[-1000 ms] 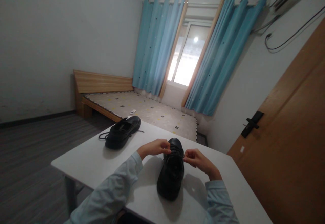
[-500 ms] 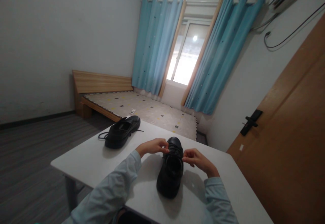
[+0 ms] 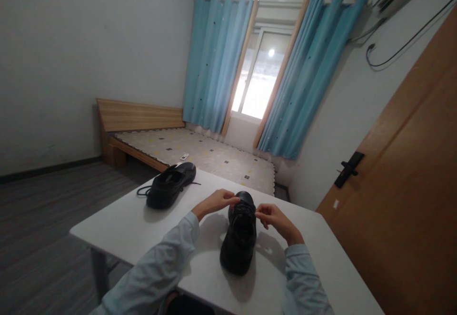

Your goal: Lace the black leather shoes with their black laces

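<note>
A black lace-up shoe [image 3: 238,253] stands upright on the white table [image 3: 200,277], its toe pointing away from me. My left hand [image 3: 222,199] is at the left of its lacing, finger and thumb pinched together over the black shoelace [image 3: 245,207]. At the right edge of the lacing, my right hand [image 3: 269,216] also pinches, with its fingertips against the shoe's side. Black lace against black shoe makes the lace ends hard to make out. The second black shoe [image 3: 162,198] sits farther left on the table, its laces loose and trailing.
Beyond the table is a bed [image 3: 200,150] with a wooden headboard [image 3: 143,115] and a small white remote [image 3: 184,156] on it. Blue curtains [image 3: 217,67] flank a window. A wooden door [image 3: 400,200] with a black handle stands at the right.
Both hands have shifted slightly up along the shoe, toward its toe, the left one reaching a little farther over the lacing. The second shoe stays where it was on the table.
</note>
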Available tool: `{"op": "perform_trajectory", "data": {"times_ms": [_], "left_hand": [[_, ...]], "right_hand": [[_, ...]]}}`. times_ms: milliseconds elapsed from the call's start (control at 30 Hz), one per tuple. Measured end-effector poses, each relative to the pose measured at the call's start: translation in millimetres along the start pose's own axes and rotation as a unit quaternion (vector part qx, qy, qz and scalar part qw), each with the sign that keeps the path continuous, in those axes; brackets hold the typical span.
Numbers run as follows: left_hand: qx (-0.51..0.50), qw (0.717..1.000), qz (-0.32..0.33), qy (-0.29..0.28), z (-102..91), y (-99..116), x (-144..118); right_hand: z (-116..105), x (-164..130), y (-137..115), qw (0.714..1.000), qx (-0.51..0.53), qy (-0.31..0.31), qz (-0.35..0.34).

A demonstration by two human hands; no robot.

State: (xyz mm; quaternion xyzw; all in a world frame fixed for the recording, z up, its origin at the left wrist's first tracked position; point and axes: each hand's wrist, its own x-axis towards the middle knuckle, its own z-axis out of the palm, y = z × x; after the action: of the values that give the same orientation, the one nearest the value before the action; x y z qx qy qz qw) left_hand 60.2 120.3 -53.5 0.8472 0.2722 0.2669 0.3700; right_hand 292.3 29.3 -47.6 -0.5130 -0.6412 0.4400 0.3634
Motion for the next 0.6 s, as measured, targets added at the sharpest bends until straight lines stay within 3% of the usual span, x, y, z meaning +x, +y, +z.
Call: {"op": "perform_trajectory", "data": {"times_ms": [133,333,467,600], "left_hand": [[0.093,0.993,-0.018,0.076,1.3,-3,3],[0.156,0.985,-0.021,0.071,4.6,-10,4],[0.175,0.983,-0.019,0.057,5.3,-12,4],[0.185,0.981,-0.017,0.058,5.8,-15,4]], "right_hand": [[-1,4,-1,0.995,-0.017,0.093,-0.023],[0,-1,-23,0.980,-0.024,0.180,-0.087],[17,-19,-58,0.968,-0.118,0.177,-0.135],[55,-42,-85,0.946,-0.268,0.102,-0.152]]}}
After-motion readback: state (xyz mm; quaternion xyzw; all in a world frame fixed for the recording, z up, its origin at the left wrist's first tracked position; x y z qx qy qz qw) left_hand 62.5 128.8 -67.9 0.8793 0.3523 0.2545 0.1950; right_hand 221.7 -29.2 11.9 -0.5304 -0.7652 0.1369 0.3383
